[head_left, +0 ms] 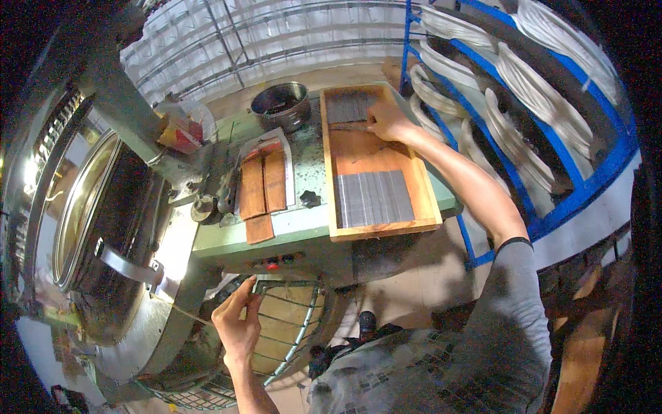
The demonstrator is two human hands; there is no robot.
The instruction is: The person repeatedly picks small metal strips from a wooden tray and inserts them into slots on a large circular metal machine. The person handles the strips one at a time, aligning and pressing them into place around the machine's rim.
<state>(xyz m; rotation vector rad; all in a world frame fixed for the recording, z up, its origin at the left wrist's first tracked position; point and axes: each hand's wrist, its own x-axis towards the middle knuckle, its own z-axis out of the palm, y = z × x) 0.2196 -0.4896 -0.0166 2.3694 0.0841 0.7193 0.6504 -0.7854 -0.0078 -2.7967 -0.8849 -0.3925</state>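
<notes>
My right hand reaches into a shallow wooden tray, its fingers closed at the edge of a stack of thin dark grey strips at the far end. What those fingers pinch is too small to make out. A second row of dark grey strips fills the tray's near end. Low in front of the green table, my left hand is closed in a pinch, thumb against fingers. Its fingertips are by the rim of a round green wire basket; whatever they hold cannot be made out.
On the green table lie brown wooden blocks and a dark knob, with a metal pot behind. A machine with a large round drum stands left. At right, a blue rack holds white bundles.
</notes>
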